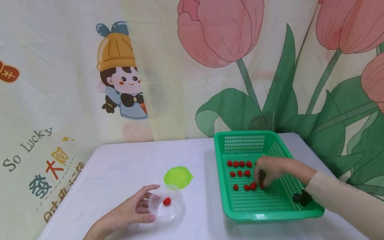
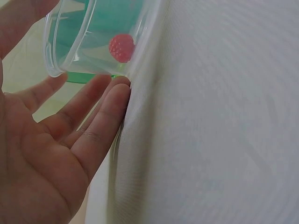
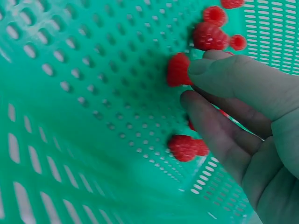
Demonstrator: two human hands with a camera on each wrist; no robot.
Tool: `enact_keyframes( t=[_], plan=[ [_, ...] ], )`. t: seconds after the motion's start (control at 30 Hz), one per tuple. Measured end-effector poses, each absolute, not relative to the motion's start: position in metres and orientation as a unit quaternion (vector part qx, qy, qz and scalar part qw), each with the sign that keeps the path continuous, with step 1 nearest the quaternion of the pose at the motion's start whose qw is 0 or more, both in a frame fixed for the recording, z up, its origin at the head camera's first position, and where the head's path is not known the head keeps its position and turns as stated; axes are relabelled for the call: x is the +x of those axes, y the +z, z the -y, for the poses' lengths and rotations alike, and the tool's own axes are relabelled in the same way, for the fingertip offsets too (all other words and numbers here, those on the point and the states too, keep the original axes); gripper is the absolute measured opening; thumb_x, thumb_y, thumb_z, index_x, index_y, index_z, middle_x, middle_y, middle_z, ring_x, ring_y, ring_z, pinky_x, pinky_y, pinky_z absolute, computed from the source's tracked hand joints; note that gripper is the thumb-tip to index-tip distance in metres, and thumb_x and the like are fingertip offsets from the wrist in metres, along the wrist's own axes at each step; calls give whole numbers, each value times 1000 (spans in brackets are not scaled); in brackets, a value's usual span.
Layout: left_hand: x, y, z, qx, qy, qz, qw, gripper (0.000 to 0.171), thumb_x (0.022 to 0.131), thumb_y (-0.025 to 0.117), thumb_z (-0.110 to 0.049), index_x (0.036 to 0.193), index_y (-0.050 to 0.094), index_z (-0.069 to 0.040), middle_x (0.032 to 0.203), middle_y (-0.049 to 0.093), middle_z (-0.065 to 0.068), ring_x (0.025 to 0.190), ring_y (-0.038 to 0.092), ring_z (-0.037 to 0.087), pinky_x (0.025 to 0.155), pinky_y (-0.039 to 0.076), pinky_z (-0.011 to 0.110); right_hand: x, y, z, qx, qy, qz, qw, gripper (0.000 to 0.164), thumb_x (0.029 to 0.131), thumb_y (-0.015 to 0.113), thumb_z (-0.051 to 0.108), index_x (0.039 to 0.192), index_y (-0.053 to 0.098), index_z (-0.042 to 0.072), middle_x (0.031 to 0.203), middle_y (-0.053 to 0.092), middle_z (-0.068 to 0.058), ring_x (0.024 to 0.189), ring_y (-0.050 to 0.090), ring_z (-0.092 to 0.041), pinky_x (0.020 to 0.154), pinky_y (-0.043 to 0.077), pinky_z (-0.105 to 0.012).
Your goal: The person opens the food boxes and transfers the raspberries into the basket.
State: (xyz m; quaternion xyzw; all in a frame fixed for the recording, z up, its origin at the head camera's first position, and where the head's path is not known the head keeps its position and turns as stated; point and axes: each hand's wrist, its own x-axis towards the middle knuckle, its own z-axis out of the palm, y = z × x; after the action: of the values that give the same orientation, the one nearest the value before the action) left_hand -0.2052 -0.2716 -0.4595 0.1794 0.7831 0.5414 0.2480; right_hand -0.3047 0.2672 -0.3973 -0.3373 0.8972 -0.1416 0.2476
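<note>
A clear plastic cup (image 1: 174, 213) stands on the white table with one red raspberry (image 1: 167, 201) inside it. My left hand (image 1: 131, 210) holds the cup from its left side, thumb and fingers curved about it. In the left wrist view the same raspberry (image 2: 122, 48) shows through the cup wall (image 2: 100, 28). Over at the right, my right hand (image 1: 270, 171) reaches into a green basket (image 1: 273, 216) where raspberries lie in rough rows. Its thumb and fingers pinch a raspberry (image 3: 178, 70), partly hidden by the thumb in the right wrist view.
A lime-green round lid (image 1: 178, 177) lies flat just behind the cup. Several raspberries (image 1: 239, 173) sit on the basket floor, left of and behind the right hand. The basket has raised slotted walls. A printed cloth (image 1: 162, 63) hangs behind the table (image 1: 131, 160).
</note>
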Motion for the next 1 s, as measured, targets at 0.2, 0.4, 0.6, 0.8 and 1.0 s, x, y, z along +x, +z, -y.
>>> enact_keyframes(
  t=[0.2,0.4,0.6,0.8,1.0],
  plan=[
    [-206,-460,271,183,541,-784,245,89,96,80,-16,166,27,-24,152,45,18,128,63,32,97,57,27,-304,-376,-264,-352,-133,-900,218,26,83,83,-3,102,83,15,99,76,6,89,69,-10,77,59,-26],
    [-206,-460,271,181,538,-786,245,89,95,81,-17,166,28,-24,152,45,19,128,63,33,96,57,26,-302,-350,-245,-408,-158,-883,169,29,89,82,2,116,80,13,113,78,2,97,72,-15,83,61,-29],
    [-206,-460,272,185,542,-782,245,87,96,80,-16,166,28,-24,153,44,20,129,63,33,97,57,28,-289,-329,-197,-444,-229,-856,134,32,93,78,3,124,77,10,118,77,0,99,74,-15,87,61,-27],
    [-205,-459,271,189,541,-783,242,88,96,80,-16,166,27,-23,152,45,19,128,65,31,97,57,28,-275,-326,-143,-452,-252,-843,147,35,94,80,9,128,75,14,118,76,3,99,75,-10,90,60,-26],
    [-204,-459,271,189,543,-782,242,88,96,79,-16,166,27,-21,151,45,20,128,65,31,97,57,28,-270,-330,-99,-456,-260,-835,164,38,93,82,10,130,74,14,123,74,4,101,74,-9,91,59,-24]
  ],
)
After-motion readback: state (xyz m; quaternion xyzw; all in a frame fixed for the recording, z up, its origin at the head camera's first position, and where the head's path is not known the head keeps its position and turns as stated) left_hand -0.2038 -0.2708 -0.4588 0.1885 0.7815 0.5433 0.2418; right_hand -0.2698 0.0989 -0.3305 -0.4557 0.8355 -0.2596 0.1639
